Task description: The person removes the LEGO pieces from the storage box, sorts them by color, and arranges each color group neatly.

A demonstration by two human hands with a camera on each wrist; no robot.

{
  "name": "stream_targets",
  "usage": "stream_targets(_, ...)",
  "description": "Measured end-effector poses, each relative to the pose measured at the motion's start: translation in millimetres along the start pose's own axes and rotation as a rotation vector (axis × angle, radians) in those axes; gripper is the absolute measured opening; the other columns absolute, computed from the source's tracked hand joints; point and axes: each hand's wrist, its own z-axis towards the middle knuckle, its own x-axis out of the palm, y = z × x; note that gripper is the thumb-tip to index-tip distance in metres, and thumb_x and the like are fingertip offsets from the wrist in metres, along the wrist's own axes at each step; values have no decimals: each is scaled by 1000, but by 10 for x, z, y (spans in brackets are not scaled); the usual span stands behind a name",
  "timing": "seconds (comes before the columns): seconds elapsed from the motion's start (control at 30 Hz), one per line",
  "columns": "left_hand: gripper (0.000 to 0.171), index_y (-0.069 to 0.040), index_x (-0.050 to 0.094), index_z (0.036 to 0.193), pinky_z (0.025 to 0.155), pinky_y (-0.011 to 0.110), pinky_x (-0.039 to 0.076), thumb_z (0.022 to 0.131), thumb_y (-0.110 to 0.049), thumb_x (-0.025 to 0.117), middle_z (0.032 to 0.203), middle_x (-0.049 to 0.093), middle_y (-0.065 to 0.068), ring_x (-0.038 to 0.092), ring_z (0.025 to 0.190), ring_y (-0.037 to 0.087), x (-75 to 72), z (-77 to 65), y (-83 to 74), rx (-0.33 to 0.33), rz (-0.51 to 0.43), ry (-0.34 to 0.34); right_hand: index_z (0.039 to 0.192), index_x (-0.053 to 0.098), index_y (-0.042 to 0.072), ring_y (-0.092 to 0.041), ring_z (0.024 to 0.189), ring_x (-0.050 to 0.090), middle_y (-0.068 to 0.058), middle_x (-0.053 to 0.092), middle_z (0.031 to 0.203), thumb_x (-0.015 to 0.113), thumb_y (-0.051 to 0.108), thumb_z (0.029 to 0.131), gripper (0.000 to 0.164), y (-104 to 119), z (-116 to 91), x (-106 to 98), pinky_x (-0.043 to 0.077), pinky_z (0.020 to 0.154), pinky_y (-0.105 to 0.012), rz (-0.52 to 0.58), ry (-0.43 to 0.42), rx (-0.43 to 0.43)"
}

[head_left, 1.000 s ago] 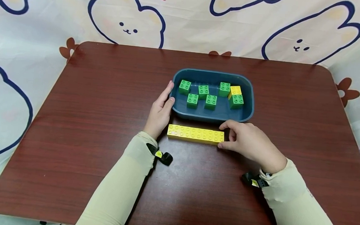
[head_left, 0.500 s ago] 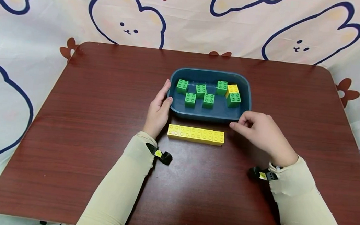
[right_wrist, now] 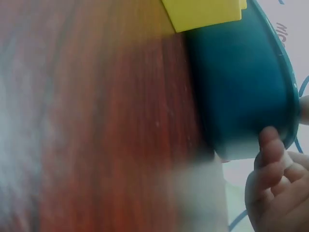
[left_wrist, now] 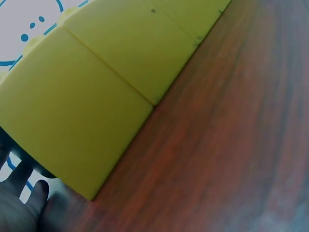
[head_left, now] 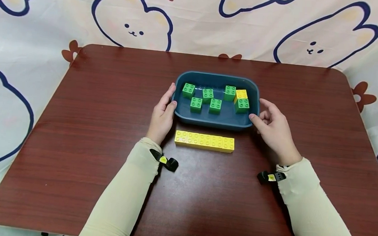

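Note:
A dark teal plastic tray (head_left: 219,121) holds several green toy bricks (head_left: 215,106) and one yellow brick (head_left: 241,94). My left hand (head_left: 161,115) holds its left end, fingers along the outer wall and thumb at the front left corner. At the opposite end, my right hand (head_left: 275,128) grips the front right corner, thumb in front and index finger at the side. In front of the tray lies a straight row of yellow toy bricks (head_left: 204,141), touched by neither hand. Close up in the left wrist view, the row's flat side (left_wrist: 82,106) fills the upper left.
Everything stands on a dark red-brown wooden table (head_left: 112,91) with rounded corners. Behind it hangs a pale cloth (head_left: 194,24) printed with bears and flowers. A small black camera (head_left: 172,164) sits at the left wrist, another camera (head_left: 264,177) at the right.
My right hand has left the right end of the yellow row and moved to the tray's right corner. The tray has slid slightly left with my left hand. The yellow row stays in place.

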Motion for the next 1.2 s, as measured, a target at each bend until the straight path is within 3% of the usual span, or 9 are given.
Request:
stream_targets(0.17,48,-5,41,153,117,23,26,105,-2,41,160,37,1,30,145,3,-28,23,7,-22,-3,-9,155,38,12,-19,58,53,-10,56,77,67,20,98,64,-60,19,22,49,52,-26,99,50,-24)
stream_targets(0.33,49,-5,43,152,117,31,31,103,-1,48,158,40,7,35,145,12,-132,74,62,-35,-9,-16,156,35,15,-21,59,53,-8,55,75,68,20,97,68,-67,33,49,49,52,-27,167,81,-19)
stream_targets(0.43,50,-8,46,150,115,33,35,102,-2,53,153,47,7,42,141,18,-188,125,71,-5,-22,-49,157,34,17,-22,59,53,-7,55,73,68,21,97,68,-68,18,44,49,52,-28,186,83,-5)
stream_targets(0.53,48,-12,49,147,109,33,40,100,-6,59,140,57,9,52,129,21,-209,147,-19,64,-35,-66,156,34,17,-22,59,52,-7,55,71,67,20,98,68,-78,6,35,49,51,-28,191,75,-2)
stream_targets(0.6,47,-10,51,145,102,33,44,99,-7,61,131,62,13,56,119,23,-198,149,-95,112,-57,-37,156,34,17,-21,59,52,-8,56,71,67,20,98,67,-81,9,37,49,51,-27,199,73,-6)
stream_targets(0.7,47,-9,51,144,94,33,47,99,-9,63,121,65,17,60,107,22,-153,140,-188,151,-41,59,156,34,17,-21,59,51,-8,56,71,66,20,98,66,-93,29,60,49,51,-27,215,85,-12)
stream_targets(0.87,48,-11,50,145,91,32,49,99,-12,64,116,67,14,61,101,18,8,177,-274,151,23,226,155,34,17,-20,58,51,-11,57,72,66,20,99,65,-130,36,93,48,51,-27,236,88,-21)
stream_targets(1.07,48,-14,52,144,77,30,47,98,-16,66,96,65,6,57,86,19,177,255,-359,135,108,293,155,34,17,-19,57,49,-11,57,72,66,20,99,65,-180,50,105,45,51,-27,273,91,-29)
stream_targets(1.2,46,-15,54,142,66,29,43,98,-20,68,84,59,5,51,75,22,283,314,-405,87,111,306,155,34,16,-17,54,45,-9,56,71,66,19,98,65,-216,58,99,42,48,-26,315,87,-29)
